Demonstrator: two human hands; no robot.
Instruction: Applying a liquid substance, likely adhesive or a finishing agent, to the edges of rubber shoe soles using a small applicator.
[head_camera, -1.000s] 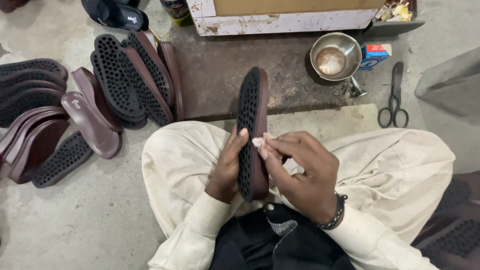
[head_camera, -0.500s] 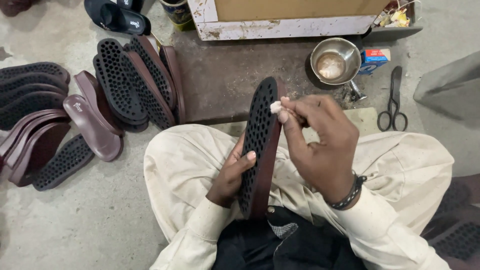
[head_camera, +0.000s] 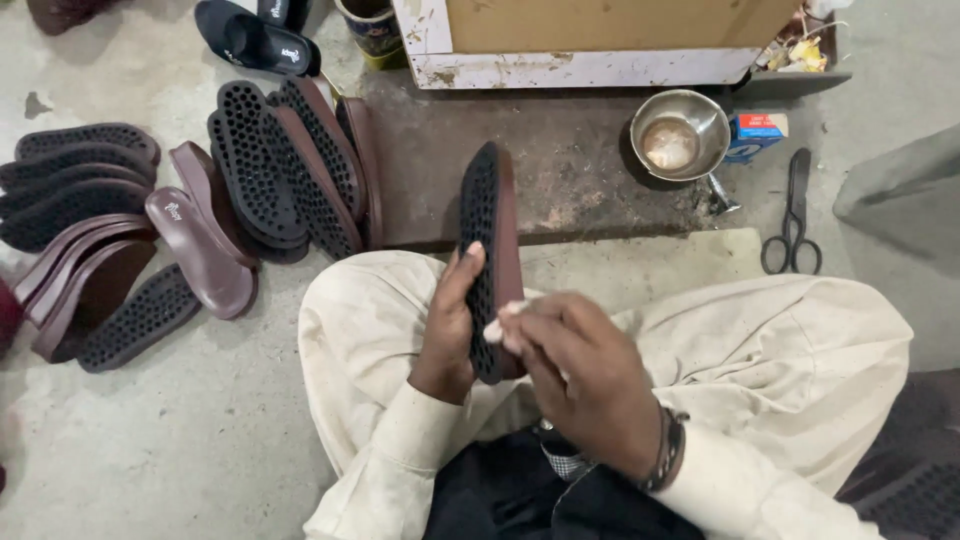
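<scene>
Gripping the sole (head_camera: 487, 250) in the left hand (head_camera: 447, 335), long axis toward twelve o'clock, right hand (head_camera: 580, 375) pinching a small pale wad (head_camera: 497, 326) at its near edge.

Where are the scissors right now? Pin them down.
In the head view, the black scissors lie closed on the floor at the right, just right of the metal bowl and below the small blue box.

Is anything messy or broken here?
Nothing looks broken or spilled. The left hand holds a sole upright on edge while the right hand presses a small pale bit against its lower edge. Spare soles lean in loose piles on the floor; scissors lie flat beside a metal bowl.
</scene>
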